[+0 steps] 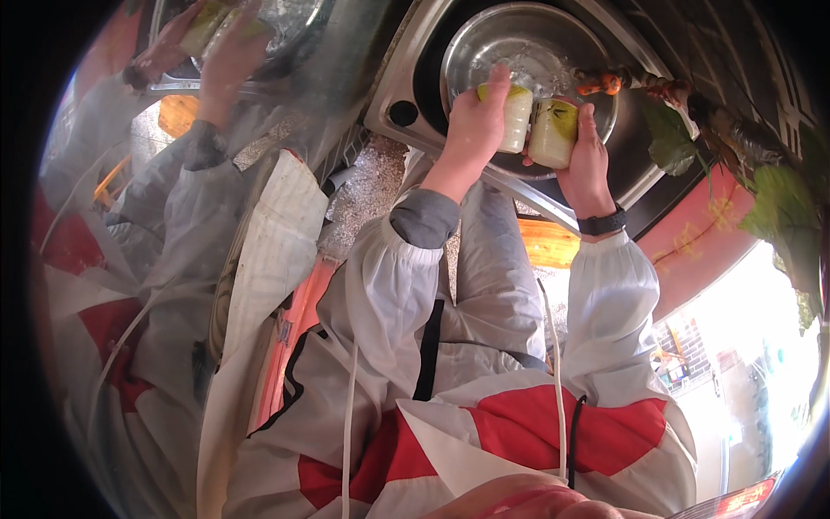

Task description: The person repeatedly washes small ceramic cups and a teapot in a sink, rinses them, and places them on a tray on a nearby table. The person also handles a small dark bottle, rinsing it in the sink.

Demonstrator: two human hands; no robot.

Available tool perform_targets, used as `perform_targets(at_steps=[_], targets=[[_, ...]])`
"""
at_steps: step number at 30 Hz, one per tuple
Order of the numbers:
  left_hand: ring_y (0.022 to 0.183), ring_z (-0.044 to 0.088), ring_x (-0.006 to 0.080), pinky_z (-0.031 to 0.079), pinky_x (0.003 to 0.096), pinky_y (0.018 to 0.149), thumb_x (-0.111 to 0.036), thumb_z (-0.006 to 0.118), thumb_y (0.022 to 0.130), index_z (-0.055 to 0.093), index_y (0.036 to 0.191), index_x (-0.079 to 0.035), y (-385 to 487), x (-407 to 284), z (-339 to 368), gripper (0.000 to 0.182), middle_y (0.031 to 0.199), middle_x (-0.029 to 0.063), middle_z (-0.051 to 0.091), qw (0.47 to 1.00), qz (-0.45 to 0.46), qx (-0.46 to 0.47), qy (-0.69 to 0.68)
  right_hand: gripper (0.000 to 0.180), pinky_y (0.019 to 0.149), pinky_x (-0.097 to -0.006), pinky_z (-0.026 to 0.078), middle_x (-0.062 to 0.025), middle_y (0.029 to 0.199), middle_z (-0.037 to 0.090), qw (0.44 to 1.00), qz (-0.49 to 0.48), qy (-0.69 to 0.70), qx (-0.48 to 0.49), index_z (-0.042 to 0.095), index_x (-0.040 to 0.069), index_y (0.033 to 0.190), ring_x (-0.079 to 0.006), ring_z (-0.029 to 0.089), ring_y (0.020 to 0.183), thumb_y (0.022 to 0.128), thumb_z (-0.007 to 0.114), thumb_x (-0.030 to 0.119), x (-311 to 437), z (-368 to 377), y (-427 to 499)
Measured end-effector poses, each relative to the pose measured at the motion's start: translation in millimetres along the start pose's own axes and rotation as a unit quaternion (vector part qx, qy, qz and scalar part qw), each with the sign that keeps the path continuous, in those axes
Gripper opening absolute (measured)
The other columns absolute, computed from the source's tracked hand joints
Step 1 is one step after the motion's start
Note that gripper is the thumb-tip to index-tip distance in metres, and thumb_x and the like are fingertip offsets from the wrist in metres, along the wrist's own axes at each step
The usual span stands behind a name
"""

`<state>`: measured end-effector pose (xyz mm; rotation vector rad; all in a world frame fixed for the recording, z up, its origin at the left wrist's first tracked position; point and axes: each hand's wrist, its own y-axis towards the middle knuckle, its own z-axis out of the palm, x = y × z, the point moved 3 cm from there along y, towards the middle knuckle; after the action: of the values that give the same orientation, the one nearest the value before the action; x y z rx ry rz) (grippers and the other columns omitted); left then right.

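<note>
Over a round steel basin set in a sink, my left hand grips a pale cup with yellow-green decoration. A similar cup, with a dark leaf-like mark on its yellow-green patch, is in my right hand. The two cups are side by side, almost touching; I cannot see into them. Rippling water lies in the basin behind the cups. Close to the right-hand cup is a tap with an orange handle.
The metal sink has a round black hole or plug at its left corner. Green leaves hang on the right. A reflective pane at left mirrors my arms. Beside me stands a worn pale panel.
</note>
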<state>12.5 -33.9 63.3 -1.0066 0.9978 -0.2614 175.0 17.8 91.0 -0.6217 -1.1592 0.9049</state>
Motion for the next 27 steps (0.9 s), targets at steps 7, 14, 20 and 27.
perform_targets(at_steps=[7,14,20,27], targets=[[0.092,0.071,0.0160,0.058,0.0307,0.083,-0.065,0.052,0.109,0.070,0.120,0.004,-21,-3,-6,0.072,0.108,0.0106,0.074,0.998,0.004,0.048,-0.033,0.043,0.079,-0.0322,0.060,-0.0060,0.105,0.075,0.978,-0.024,-0.207,-0.005,0.059,-0.001,0.136,-0.0182,0.073,0.089,0.101,0.077,0.019,17,10,-27],[0.092,0.079,0.0341,0.062,0.0358,0.083,-0.045,0.092,0.076,0.070,0.123,0.008,-30,-40,-1,0.074,0.107,0.0196,0.079,0.912,0.167,-0.098,0.362,0.071,0.079,-0.0473,0.063,-0.0252,0.098,0.077,0.732,-0.267,-0.597,-0.193,0.051,-0.006,0.131,-0.0462,0.076,0.093,0.085,0.087,0.034,36,22,-36],[0.086,0.080,0.0284,0.063,0.0365,0.082,-0.030,0.090,0.072,0.078,0.090,0.007,-20,-37,-4,0.043,0.093,0.0252,0.079,0.986,0.002,-0.001,0.167,0.069,0.076,-0.0557,0.061,-0.0340,0.111,0.071,0.685,-0.333,-0.626,-0.166,0.047,-0.007,0.132,-0.0516,0.073,0.091,0.087,0.084,0.030,15,19,-33],[0.099,0.077,0.0441,0.062,0.0468,0.089,-0.029,0.094,0.066,0.053,0.124,0.012,-43,-51,-17,0.082,0.102,0.0276,0.076,0.921,0.082,-0.070,0.374,0.075,0.076,-0.0549,0.061,-0.0299,0.118,0.069,0.707,-0.162,-0.670,-0.155,0.044,-0.005,0.138,-0.0479,0.074,0.096,0.084,0.083,0.028,6,20,-43]])
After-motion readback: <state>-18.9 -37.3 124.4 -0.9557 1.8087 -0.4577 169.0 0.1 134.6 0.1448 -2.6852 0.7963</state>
